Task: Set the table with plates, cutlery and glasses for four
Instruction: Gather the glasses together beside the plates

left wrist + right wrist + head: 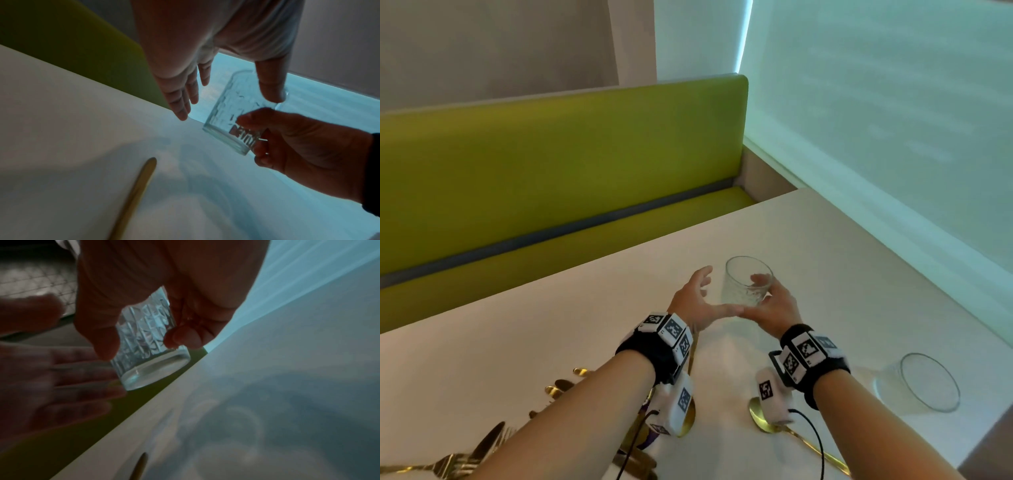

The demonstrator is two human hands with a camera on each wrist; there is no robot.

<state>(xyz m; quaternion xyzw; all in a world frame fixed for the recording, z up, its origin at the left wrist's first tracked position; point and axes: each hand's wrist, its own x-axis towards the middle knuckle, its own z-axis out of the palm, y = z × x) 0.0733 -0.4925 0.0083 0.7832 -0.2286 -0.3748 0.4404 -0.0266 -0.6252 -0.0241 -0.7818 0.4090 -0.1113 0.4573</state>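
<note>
glass tumbler [746, 282] pinched by right hand [774, 308] above table; left hand [697, 301] spread beside it.

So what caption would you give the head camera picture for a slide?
Right hand holds a glass above the white table, left hand open beside it.

Both my forearms reach forward side by side, each wrist wrapped in a black band set with white marker blocks. My right hand [774, 305] is curled around the glass [746, 282], thumb on its near side and fingers [180, 335] on the far wall, holding it off the surface and slightly tilted. My left hand [697, 301] hangs just beside it, palm turned toward the glass, fingers [180, 100] straight and spread, thumb stretched out toward my right hand. Whether the thumb touches the glass I cannot tell.
</note>
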